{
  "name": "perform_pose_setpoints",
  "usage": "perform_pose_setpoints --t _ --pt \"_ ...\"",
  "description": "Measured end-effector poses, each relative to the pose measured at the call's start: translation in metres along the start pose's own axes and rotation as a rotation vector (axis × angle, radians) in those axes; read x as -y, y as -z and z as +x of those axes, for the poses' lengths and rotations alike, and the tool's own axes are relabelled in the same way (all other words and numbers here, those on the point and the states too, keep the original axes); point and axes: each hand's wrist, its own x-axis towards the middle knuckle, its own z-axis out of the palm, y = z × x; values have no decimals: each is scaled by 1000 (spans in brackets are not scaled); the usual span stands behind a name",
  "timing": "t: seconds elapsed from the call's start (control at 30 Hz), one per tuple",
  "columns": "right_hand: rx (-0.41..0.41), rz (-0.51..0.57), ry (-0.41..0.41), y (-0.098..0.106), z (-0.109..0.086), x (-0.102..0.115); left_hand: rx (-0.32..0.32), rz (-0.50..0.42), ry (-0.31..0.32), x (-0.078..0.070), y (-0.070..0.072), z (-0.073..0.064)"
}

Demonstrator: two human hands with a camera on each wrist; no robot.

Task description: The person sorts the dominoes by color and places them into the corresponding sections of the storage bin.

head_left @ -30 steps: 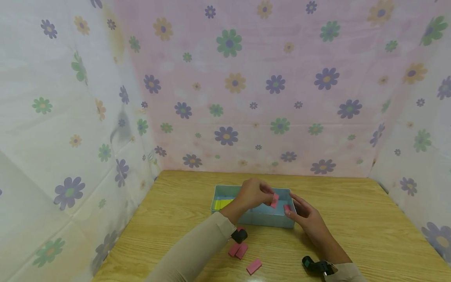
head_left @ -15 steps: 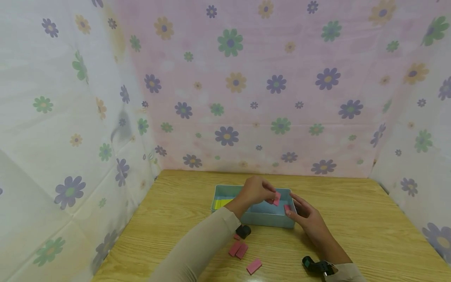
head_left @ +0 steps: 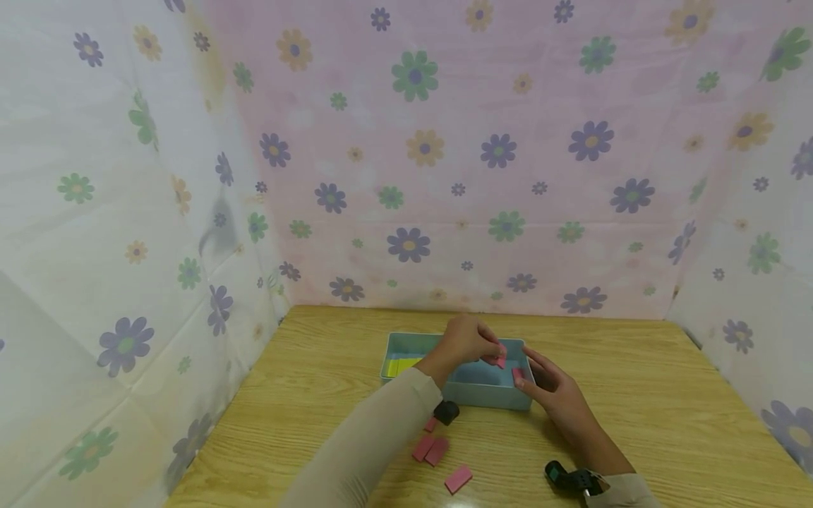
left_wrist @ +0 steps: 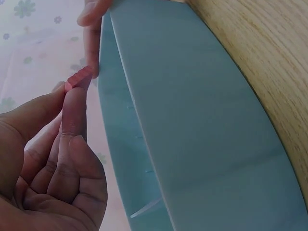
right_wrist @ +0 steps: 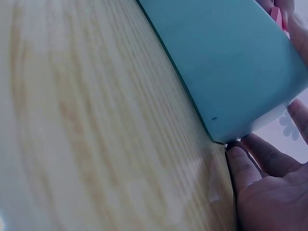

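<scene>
My left hand (head_left: pixel 468 343) pinches a small pink rectangular block (head_left: pixel 502 358) between thumb and fingertips, over the right part of a light blue open box (head_left: pixel 489 396). In the left wrist view the block (left_wrist: pixel 77 78) shows a ridged edge and sits just beyond the box's rim. My right hand (head_left: pixel 559 396) grips the box's right end, its thumb at the front corner and its fingers along the outer end wall. Another pink block (head_left: pixel 517 375) lies inside against that end. Yellow pieces (head_left: pixel 400 366) lie in the left part, partly hidden behind my left wrist.
Several pink blocks (head_left: pixel 458 480) lie on the wooden table (head_left: pixel 317 381) in front of the box, one partly behind the left wrist camera (head_left: pixel 447 412). A flowered cloth (head_left: pixel 470 212) hangs behind the table and along both sides.
My left hand has moved slightly right and lower with the pink block, towards the box's right end. My right hand and the box have stayed in place.
</scene>
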Motion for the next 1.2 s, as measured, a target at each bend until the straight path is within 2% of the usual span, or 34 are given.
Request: perform_pose_setpoints --t 0.23,0.5,0.83,1.2 --pt "-9 6 14 -1 0 -1 -21 -41 -14 2 -6 5" --pt "-3 7 24 -1 1 -4 -36 -13 -9 6 -12 10" --pt "-1 25 34 -1 -1 0 -33 39 3 7 -19 11" --pt "-5 11 42 -2 -4 5 -78 99 -27 11 -25 15"
